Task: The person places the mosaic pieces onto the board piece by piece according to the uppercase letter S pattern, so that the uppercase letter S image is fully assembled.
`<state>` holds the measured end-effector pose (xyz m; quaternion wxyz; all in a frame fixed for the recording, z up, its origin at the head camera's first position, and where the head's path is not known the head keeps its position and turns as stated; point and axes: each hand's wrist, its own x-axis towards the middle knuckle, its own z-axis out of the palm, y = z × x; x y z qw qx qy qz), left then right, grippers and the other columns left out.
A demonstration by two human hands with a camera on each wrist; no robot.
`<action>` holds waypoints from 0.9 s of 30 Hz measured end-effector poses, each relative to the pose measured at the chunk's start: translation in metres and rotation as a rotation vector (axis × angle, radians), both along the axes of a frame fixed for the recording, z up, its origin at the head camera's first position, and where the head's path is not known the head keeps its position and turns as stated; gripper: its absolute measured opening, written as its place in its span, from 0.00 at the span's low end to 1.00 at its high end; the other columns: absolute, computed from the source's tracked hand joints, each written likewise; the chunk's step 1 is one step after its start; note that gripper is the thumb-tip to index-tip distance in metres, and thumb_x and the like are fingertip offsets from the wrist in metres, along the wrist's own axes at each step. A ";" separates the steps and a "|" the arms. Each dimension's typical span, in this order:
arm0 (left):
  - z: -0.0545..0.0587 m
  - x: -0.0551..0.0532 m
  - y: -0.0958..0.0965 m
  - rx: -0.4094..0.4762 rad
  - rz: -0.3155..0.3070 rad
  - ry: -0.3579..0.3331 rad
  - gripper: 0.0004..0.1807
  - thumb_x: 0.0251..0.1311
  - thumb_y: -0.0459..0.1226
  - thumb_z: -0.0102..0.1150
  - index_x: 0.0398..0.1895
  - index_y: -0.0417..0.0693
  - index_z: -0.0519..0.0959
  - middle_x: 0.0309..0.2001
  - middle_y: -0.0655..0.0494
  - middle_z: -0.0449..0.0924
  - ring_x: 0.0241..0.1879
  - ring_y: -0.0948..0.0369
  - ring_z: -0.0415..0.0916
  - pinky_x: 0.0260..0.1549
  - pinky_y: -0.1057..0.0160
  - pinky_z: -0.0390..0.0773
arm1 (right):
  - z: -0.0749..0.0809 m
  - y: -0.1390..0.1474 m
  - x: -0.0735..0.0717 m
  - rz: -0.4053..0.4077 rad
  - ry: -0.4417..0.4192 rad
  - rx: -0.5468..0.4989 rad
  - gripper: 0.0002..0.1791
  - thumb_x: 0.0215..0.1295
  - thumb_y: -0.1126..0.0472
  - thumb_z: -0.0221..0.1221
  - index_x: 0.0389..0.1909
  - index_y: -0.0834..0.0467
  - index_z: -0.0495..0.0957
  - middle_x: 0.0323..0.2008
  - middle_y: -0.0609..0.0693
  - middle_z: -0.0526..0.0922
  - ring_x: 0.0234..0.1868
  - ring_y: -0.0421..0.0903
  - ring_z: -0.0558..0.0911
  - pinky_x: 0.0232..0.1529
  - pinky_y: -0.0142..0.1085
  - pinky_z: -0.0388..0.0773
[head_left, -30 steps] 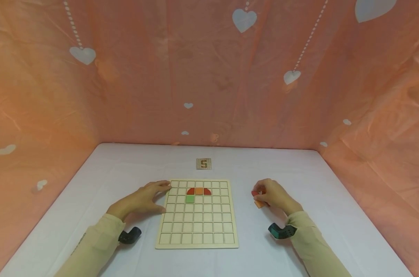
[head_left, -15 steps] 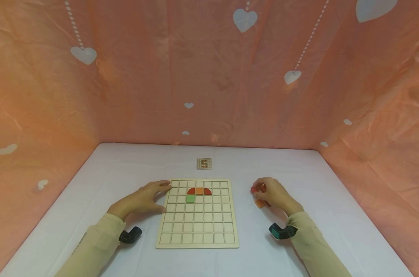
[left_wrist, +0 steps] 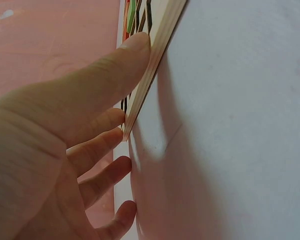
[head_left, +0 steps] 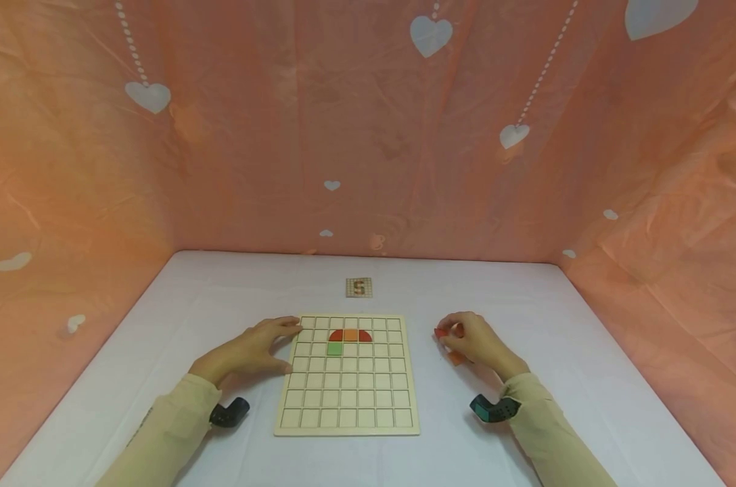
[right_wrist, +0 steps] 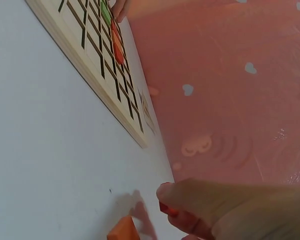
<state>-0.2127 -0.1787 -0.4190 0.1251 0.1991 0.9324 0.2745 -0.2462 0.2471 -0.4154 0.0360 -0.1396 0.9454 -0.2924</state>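
Observation:
The light wooden grid board [head_left: 348, 419] lies flat on the table. Red quarter-round tiles [head_left: 364, 336] flank an orange square tile [head_left: 350, 335] in one row, with a green square tile [head_left: 334, 349] just below. My left hand [head_left: 249, 352] rests its thumb and fingertips against the board's left edge, fingers fairly straight. To the right of the board, my right hand [head_left: 476, 341] pinches a small red tile [right_wrist: 166, 208] between thumb and fingers, which partly cover it. Under that hand an orange tile [right_wrist: 124, 230] is seen, cut off in the right wrist view.
A small card [head_left: 358, 287] with an S-like pattern on a grid lies behind the board. White cloth [head_left: 222, 287] covers the table, and an orange curtain [head_left: 252, 135] with pale hearts encloses its back and sides.
My right hand has shifted slightly left with the red tile, which now sticks out further past the fingertips. The left hand and the board stay where they were.

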 end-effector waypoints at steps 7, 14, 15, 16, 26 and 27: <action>-0.001 -0.001 -0.001 -0.007 -0.002 0.007 0.42 0.54 0.41 0.75 0.72 0.41 0.69 0.78 0.41 0.59 0.77 0.37 0.53 0.73 0.32 0.58 | -0.002 -0.003 0.000 0.006 0.043 -0.020 0.11 0.61 0.65 0.66 0.45 0.62 0.86 0.38 0.54 0.84 0.35 0.46 0.73 0.31 0.31 0.69; -0.001 0.001 0.000 0.001 0.007 -0.007 0.42 0.54 0.40 0.75 0.73 0.42 0.69 0.78 0.42 0.59 0.77 0.37 0.53 0.73 0.32 0.58 | 0.000 -0.008 0.003 -0.003 0.059 -0.027 0.12 0.62 0.63 0.67 0.46 0.60 0.86 0.40 0.53 0.84 0.36 0.46 0.73 0.33 0.32 0.70; -0.001 0.001 0.000 0.000 0.007 -0.006 0.42 0.54 0.41 0.75 0.73 0.42 0.69 0.78 0.43 0.58 0.77 0.37 0.53 0.73 0.32 0.58 | 0.001 -0.009 0.003 0.002 0.068 -0.028 0.12 0.62 0.63 0.67 0.46 0.60 0.86 0.40 0.53 0.85 0.36 0.46 0.73 0.32 0.32 0.69; -0.001 0.001 0.001 0.000 0.008 -0.008 0.42 0.54 0.40 0.75 0.73 0.42 0.69 0.78 0.43 0.58 0.77 0.37 0.53 0.73 0.33 0.58 | 0.001 -0.011 0.004 0.002 0.073 -0.033 0.12 0.61 0.63 0.68 0.45 0.60 0.86 0.39 0.53 0.85 0.35 0.46 0.73 0.32 0.32 0.69; 0.000 0.000 0.000 -0.012 0.001 0.002 0.42 0.53 0.41 0.75 0.72 0.42 0.69 0.78 0.42 0.59 0.77 0.37 0.53 0.73 0.33 0.58 | 0.004 -0.025 0.011 -0.012 0.073 -0.073 0.12 0.62 0.63 0.67 0.46 0.59 0.86 0.39 0.53 0.83 0.28 0.43 0.73 0.17 0.30 0.71; 0.000 0.000 0.000 -0.013 0.002 0.003 0.42 0.53 0.41 0.75 0.72 0.42 0.69 0.78 0.42 0.59 0.77 0.37 0.53 0.73 0.33 0.58 | 0.004 -0.026 0.012 -0.006 0.089 -0.070 0.12 0.62 0.63 0.67 0.46 0.58 0.86 0.40 0.52 0.84 0.28 0.42 0.73 0.19 0.29 0.71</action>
